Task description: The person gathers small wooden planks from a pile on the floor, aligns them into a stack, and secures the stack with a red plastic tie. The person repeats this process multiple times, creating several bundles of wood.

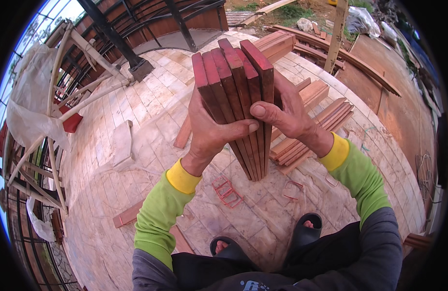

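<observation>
Several wooden boards with red-painted ends [234,83] stand upright in a bundle before me, their far ends down towards the tiled floor. My left hand [216,129] grips the bundle from the left, its thumb lying across the narrow edges. From the right side my right hand [287,111] clasps the same boards, thumb on the front edges. The red tops are slightly uneven in height. Most fingers of both hands are hidden behind the wood. On the floor beneath lie red straps or cords [227,191], with another red loop [294,190] to their right.
Stacked planks [315,134] lie right of the bundle, with thicker timber [276,43] beyond. A short board [127,214] lies at lower left, and a pale slab [122,143] above it. Pole scaffolding [89,100] with plastic sheeting [34,98] stands left, near a black metal post [116,36].
</observation>
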A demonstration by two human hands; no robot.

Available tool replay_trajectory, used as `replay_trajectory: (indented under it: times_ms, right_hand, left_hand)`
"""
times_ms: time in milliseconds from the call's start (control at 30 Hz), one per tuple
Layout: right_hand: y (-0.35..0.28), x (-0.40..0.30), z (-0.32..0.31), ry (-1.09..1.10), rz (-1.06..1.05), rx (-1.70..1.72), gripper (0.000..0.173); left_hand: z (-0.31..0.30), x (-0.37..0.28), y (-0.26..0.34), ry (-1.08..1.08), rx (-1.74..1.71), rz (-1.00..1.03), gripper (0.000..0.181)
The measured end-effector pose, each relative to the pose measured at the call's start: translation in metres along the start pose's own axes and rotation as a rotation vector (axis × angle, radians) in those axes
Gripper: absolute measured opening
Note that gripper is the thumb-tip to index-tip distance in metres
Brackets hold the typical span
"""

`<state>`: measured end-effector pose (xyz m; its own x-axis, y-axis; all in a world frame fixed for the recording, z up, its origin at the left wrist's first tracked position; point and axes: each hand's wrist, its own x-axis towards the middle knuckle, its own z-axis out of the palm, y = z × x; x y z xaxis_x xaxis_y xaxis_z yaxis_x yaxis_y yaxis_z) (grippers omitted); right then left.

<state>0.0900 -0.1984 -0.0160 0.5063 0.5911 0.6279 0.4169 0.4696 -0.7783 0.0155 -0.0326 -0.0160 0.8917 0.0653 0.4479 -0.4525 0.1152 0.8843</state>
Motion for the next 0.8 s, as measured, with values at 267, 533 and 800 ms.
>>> replay_trajectory:
  times_ms: [267, 533, 800]
  right_hand:
    - [0.003, -0.002, 0.005, 0.038, 0.033, 0.065, 0.082]
    - [0.009, -0.005, -0.004, -0.012, 0.026, 0.021, 0.087]
    - [0.023, -0.018, -0.024, -0.120, 0.252, -0.046, 0.094]
  left_hand:
    - [0.004, -0.007, -0.003, -0.012, 0.079, -0.026, 0.087]
    - [0.004, -0.005, -0.007, 0.011, 0.059, 0.005, 0.084]
    - [0.005, -0.007, -0.003, 0.005, 0.048, 0.031, 0.072]
